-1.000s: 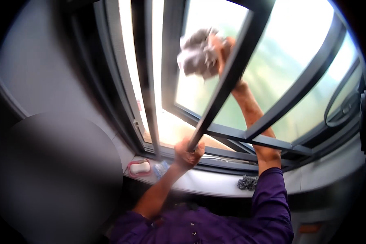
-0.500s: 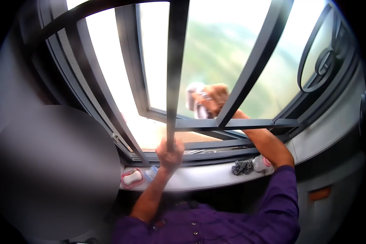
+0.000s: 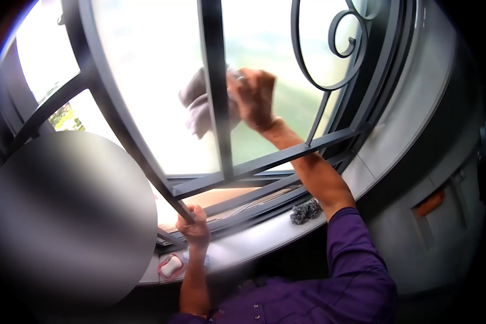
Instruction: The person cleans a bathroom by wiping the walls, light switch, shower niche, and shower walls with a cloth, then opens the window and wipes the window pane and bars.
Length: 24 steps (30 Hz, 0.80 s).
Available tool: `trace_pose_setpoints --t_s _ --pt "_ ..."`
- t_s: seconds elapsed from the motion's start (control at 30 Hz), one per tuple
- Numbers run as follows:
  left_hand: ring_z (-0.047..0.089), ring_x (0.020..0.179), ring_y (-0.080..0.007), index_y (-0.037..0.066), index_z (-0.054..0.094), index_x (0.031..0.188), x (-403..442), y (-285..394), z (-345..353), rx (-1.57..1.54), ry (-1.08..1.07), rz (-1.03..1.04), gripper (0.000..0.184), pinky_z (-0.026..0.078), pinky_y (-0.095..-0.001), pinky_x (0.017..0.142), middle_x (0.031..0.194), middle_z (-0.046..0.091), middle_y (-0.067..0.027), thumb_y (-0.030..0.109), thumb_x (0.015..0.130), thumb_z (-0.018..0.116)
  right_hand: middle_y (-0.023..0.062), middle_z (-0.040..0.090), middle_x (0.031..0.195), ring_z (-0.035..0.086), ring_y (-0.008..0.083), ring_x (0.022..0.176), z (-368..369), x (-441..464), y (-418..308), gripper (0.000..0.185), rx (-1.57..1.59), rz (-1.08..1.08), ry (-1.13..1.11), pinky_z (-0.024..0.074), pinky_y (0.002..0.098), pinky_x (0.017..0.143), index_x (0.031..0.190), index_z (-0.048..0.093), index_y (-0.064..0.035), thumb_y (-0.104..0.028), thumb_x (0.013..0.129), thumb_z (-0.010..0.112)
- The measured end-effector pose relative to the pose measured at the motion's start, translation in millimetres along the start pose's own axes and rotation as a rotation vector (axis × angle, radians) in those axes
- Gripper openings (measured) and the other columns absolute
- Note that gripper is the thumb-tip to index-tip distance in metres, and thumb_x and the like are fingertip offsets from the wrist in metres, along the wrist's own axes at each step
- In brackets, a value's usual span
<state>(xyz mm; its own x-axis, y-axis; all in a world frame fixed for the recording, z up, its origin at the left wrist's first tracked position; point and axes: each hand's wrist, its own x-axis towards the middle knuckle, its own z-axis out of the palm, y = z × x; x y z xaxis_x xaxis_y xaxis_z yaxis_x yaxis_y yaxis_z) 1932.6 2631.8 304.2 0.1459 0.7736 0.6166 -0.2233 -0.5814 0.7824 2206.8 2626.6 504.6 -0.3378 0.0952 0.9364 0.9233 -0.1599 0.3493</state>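
My right hand (image 3: 255, 100) reaches through the dark metal grille (image 3: 264, 164) and holds a pale grey cloth (image 3: 195, 102) at the window glass (image 3: 270, 48). A vertical bar crosses in front of the cloth, partly hiding it and some of the fingers. Lower down, my left hand (image 3: 195, 225) is closed around the bottom part of a slanting grille bar (image 3: 140, 146). Just below that hand, a white bar of soap (image 3: 171, 266) lies in a pink-rimmed dish on the sill.
A grey-black scouring pad (image 3: 305, 211) rests on the white sill (image 3: 270, 237) beside my right forearm. Curled ironwork (image 3: 332, 43) fills the grille's upper right. Something orange (image 3: 430, 203) is at the lower right. A round blurred patch hides much of the left side.
My view has shifted and turned. My right hand has moved up the glass, and the cloth, bunched earlier, now spreads out more. My left hand stays on the grille bar.
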Motion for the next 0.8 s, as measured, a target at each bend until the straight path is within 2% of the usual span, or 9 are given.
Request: trace_pose_setpoints --t_s 0.07,0.17,0.3,0.37,0.4,0.43,0.47,0.6,0.8 --pt "0.039 0.062 -0.0033 0.002 0.055 0.083 -1 1 1 -0.014 0.006 -0.013 0.021 0.031 -0.0212 0.055 0.067 0.046 0.0055 0.017 0.097 0.060 0.0101 0.056 0.106 0.054 0.0276 0.094 -34 -5 31 0.040 -0.084 0.027 0.055 0.0371 0.0417 0.083 0.124 0.061 -0.0151 -0.024 0.086 0.068" --pt "0.042 0.061 -0.0071 0.000 0.055 0.082 -2 4 1 -0.019 0.017 -0.082 0.019 0.034 -0.0255 0.055 0.066 0.049 0.0016 0.015 0.093 0.061 0.0114 0.060 0.078 0.058 0.0299 0.067 -75 -22 65 0.026 -0.073 0.052 0.023 0.0409 0.0404 0.060 0.112 0.067 -0.0099 -0.017 0.087 0.067" --pt "0.043 0.060 -0.0070 0.001 0.054 0.080 -3 2 2 -0.067 0.036 -0.113 0.018 0.034 -0.0249 0.055 0.066 0.050 0.0011 0.014 0.091 0.060 0.0107 0.051 0.087 0.053 0.0288 0.075 -120 -59 62 0.034 -0.016 -0.046 -0.216 0.0398 0.0406 0.066 0.115 0.065 -0.0153 -0.014 0.082 0.073" --pt "0.043 0.060 -0.0071 0.001 0.053 0.078 -4 1 3 -0.068 0.040 -0.110 0.020 0.033 -0.0246 0.055 0.065 0.049 0.0013 0.014 0.092 0.059 0.0079 0.051 0.103 0.056 0.0244 0.091 -114 -88 56 0.044 0.001 -0.157 -0.392 0.0438 0.0389 0.077 0.123 0.061 -0.0211 -0.015 0.081 0.075" --pt "0.043 0.060 -0.0071 0.001 0.053 0.078 -4 0 3 -0.059 0.043 -0.110 0.020 0.033 -0.0245 0.055 0.065 0.048 0.0014 0.015 0.092 0.058 0.0046 0.052 0.091 0.059 0.0208 0.081 -106 -97 52 0.037 0.044 -0.259 -0.378 0.0459 0.0350 0.065 0.118 0.062 -0.0200 -0.016 0.083 0.073" --pt "0.043 0.060 -0.0071 0.002 0.052 0.077 -4 1 3 -0.049 0.043 -0.111 0.021 0.032 -0.0243 0.055 0.064 0.047 0.0015 0.015 0.093 0.057 0.0029 0.048 0.105 0.055 0.0178 0.095 -101 -102 44 0.046 0.073 -0.316 -0.493 0.0451 0.0345 0.081 0.123 0.057 -0.0240 -0.017 0.081 0.074" --pt "0.042 0.059 -0.0072 0.002 0.052 0.077 -4 3 4 -0.043 0.048 -0.123 0.022 0.032 -0.0244 0.055 0.064 0.047 0.0016 0.016 0.093 0.057 0.0027 0.047 0.101 0.054 0.0176 0.096 -93 -104 42 0.050 0.162 -0.369 -0.586 0.0433 0.0329 0.087 0.126 0.053 -0.0229 -0.016 0.081 0.074" --pt "0.040 0.059 -0.0076 0.003 0.048 0.075 0 8 5 -0.022 0.037 -0.132 0.025 0.031 -0.0252 0.055 0.064 0.043 0.0025 0.018 0.094 0.055 -0.0001 0.042 0.090 0.046 0.0158 0.083 -39 -110 12 0.032 0.079 -0.705 -0.482 0.0375 0.0311 0.074 0.117 0.060 -0.0191 -0.017 0.086 0.070" --pt "0.040 0.063 -0.0073 0.003 0.050 0.078 -2 2 -2 -0.031 0.002 -0.188 0.022 0.033 -0.0253 0.057 0.067 0.044 0.0029 0.017 0.095 0.055 0.0054 0.051 0.103 0.049 0.0201 0.091 -33 -52 24 0.038 0.125 -0.173 -0.131 0.0389 0.0351 0.078 0.123 0.063 -0.0189 -0.021 0.086 0.071"
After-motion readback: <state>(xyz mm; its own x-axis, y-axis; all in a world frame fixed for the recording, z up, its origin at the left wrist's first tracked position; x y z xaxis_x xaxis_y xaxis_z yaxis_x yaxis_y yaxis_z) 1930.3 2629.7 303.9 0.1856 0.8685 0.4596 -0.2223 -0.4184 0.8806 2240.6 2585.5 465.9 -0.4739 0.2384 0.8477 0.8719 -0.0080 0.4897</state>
